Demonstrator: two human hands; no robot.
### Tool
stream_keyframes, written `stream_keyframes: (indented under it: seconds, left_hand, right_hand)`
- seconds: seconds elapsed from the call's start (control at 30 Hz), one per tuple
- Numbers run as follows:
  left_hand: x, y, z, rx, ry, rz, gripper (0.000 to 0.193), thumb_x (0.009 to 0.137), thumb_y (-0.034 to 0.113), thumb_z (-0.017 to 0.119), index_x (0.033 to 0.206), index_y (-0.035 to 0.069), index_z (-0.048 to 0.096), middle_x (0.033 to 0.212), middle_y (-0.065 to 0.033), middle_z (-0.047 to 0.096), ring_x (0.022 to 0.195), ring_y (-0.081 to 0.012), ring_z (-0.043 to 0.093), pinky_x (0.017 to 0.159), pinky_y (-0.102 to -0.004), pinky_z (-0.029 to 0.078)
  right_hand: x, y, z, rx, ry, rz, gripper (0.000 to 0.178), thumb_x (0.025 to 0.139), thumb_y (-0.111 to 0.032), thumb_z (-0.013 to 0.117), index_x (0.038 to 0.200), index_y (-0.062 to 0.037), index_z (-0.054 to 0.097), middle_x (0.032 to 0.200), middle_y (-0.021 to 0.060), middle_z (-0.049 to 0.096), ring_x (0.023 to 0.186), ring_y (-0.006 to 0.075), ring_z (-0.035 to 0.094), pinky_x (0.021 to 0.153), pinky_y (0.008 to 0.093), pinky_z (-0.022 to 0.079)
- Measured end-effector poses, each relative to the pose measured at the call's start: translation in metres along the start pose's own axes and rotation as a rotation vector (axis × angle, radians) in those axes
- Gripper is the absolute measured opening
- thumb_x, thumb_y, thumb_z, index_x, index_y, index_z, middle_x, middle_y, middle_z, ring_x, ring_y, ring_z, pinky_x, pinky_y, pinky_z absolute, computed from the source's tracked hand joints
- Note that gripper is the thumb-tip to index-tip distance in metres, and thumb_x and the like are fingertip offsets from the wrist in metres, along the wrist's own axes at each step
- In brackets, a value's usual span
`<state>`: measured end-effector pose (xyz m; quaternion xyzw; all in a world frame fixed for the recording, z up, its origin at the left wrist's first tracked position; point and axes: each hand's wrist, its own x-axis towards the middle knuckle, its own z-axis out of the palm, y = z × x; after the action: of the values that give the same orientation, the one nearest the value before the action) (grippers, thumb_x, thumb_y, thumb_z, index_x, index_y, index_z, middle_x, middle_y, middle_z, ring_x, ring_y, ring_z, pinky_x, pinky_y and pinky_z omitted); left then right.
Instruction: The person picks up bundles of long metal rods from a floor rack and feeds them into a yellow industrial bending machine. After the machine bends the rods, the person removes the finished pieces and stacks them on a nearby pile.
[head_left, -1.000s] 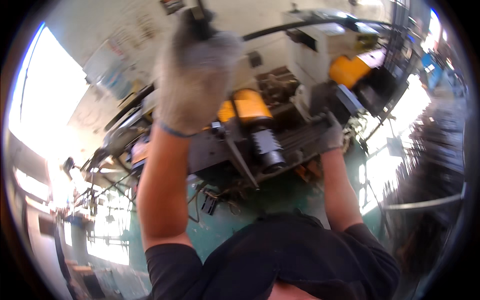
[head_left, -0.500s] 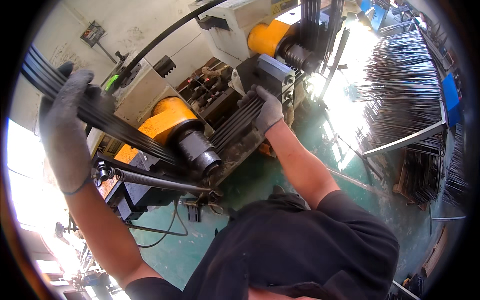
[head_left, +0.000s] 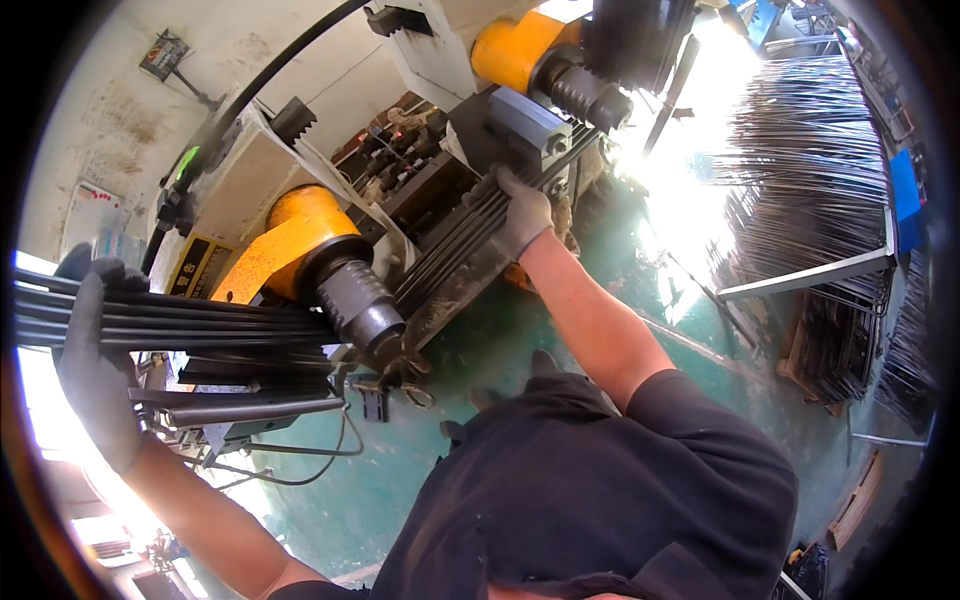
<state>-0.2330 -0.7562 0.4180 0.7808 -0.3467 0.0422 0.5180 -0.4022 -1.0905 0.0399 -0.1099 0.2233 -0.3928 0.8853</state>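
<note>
A bundle of several dark metal rods (head_left: 230, 325) runs across the machine, its middle hidden at the near yellow clamp head with a ridged dark cylinder (head_left: 358, 305). At the far left my left hand (head_left: 95, 365), in a grey glove, is closed around the rods. My gloved right hand (head_left: 522, 215) grips their other stretch (head_left: 450, 250), beside a grey steel block (head_left: 525, 125). Left and right stretches meet at an angle near the clamp head. Below the left stretch lies a machine arm with a coil spring (head_left: 250, 408).
A second yellow clamp head (head_left: 505, 55) stands at the back, beside more dark rods (head_left: 635, 40). On the right a rack (head_left: 810, 275) bears a large pile of thin metal rods. Cables (head_left: 320, 470) hang over the green floor (head_left: 500, 450). A black hose (head_left: 260, 85) arches at upper left.
My left hand has swung downward with the left stretch of rods, which now lies nearly level. The spring arm has swung down too. My right hand keeps its grip, shifted slightly left.
</note>
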Motion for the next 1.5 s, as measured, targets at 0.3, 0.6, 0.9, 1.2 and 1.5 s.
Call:
stream_keyframes:
  seconds: [0.3,0.6,0.9,1.2,1.5]
  left_hand:
    - [-0.004,-0.004,0.000,0.015,0.072,-0.126,0.042,0.105,0.021,0.061,0.142,0.000,0.059,0.115,-0.0151,0.072,0.106,-0.0250,0.072,0.097,-0.0368,0.056]
    - [-0.014,0.010,0.015,0.098,0.080,-0.072,0.040,0.105,0.021,0.061,0.141,0.003,0.060,0.114,-0.0137,0.072,0.108,-0.0243,0.071,0.097,-0.0371,0.056]
    - [-0.020,0.013,0.013,0.209,0.091,-0.073,0.042,0.108,0.025,0.057,0.143,0.002,0.059,0.118,-0.0138,0.071,0.115,-0.0227,0.069,0.100,-0.0368,0.055]
    - [-0.096,0.014,-0.032,0.948,0.165,0.544,0.037,0.106,0.006,0.049,0.140,0.004,0.065,0.140,-0.0126,0.062,0.119,-0.0267,0.067,0.104,-0.0361,0.053]
    - [-0.294,-0.012,0.082,0.697,0.520,0.433,0.037,0.101,0.023,0.059,0.125,-0.005,0.065,0.111,-0.0165,0.069,0.101,-0.0277,0.068,0.092,-0.0389,0.055]
  right_hand:
    - [-0.003,-0.006,-0.002,0.016,-0.024,0.017,0.016,0.106,-0.017,0.060,0.113,-0.0023,0.063,0.091,0.0100,0.067,0.082,0.0280,0.069,0.080,0.0480,0.062]
    - [-0.007,-0.014,0.003,-0.005,-0.013,0.045,0.015,0.108,-0.016,0.056,0.113,-0.0026,0.061,0.091,0.0110,0.066,0.083,0.0295,0.069,0.079,0.0485,0.061]
    - [-0.006,-0.015,0.001,-0.016,-0.018,0.058,0.014,0.108,-0.015,0.054,0.111,-0.0028,0.060,0.089,0.0124,0.066,0.081,0.0306,0.069,0.078,0.0478,0.061]
    - [-0.004,-0.006,-0.026,-0.026,0.110,-0.026,0.018,0.103,-0.021,0.064,0.117,-0.0091,0.064,0.091,0.0070,0.069,0.070,0.0237,0.068,0.063,0.0394,0.056]
    - [-0.170,-0.176,-0.178,-0.451,0.329,-0.201,0.018,0.102,-0.021,0.067,0.098,-0.0040,0.065,0.083,0.0037,0.066,0.070,0.0148,0.063,0.064,0.0346,0.054]
